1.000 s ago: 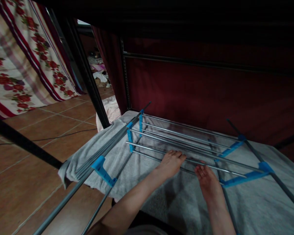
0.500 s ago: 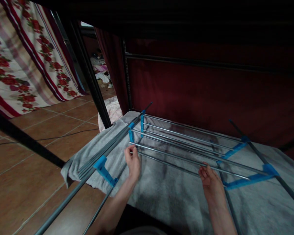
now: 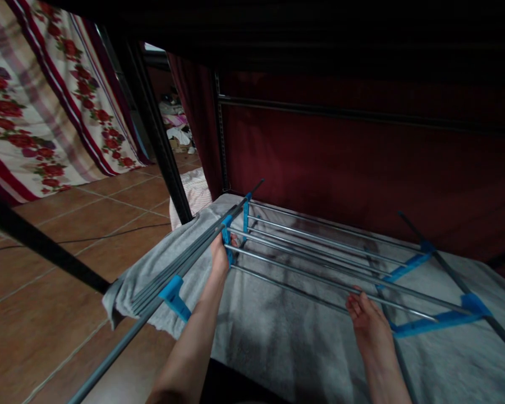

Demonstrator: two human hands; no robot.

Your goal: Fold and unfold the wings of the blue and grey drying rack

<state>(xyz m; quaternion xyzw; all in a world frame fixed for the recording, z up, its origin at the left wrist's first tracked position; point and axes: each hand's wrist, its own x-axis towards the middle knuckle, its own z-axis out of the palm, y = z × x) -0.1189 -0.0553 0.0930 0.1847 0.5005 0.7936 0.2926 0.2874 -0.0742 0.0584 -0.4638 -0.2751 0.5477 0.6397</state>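
A rack part of thin metal rods and blue plastic brackets lies across a grey blanket. My left hand (image 3: 220,255) is closed around the left blue bracket (image 3: 226,235), with some fingers hidden behind it. One metal rod (image 3: 292,268) has its left end at this bracket, beside my left fingers. Farther right, my right hand (image 3: 368,318) pinches that rod between thumb and fingers, palm turned up. The rod's right end lies over the right blue bracket (image 3: 437,324); I cannot tell whether it is seated there. Several other rods span the two sides.
Bundled grey rods (image 3: 177,261) lie along the left side, with another blue bracket (image 3: 174,296) nearer me. The grey blanket (image 3: 278,331) covers the surface below. Black frame posts (image 3: 160,134) and a dark red curtain (image 3: 340,157) surround it. Tiled floor (image 3: 67,269) lies left.
My left hand has moved from the rod's left end forward to the blue bracket and closed around it. My right hand stays on the rod. The view has shifted slightly.
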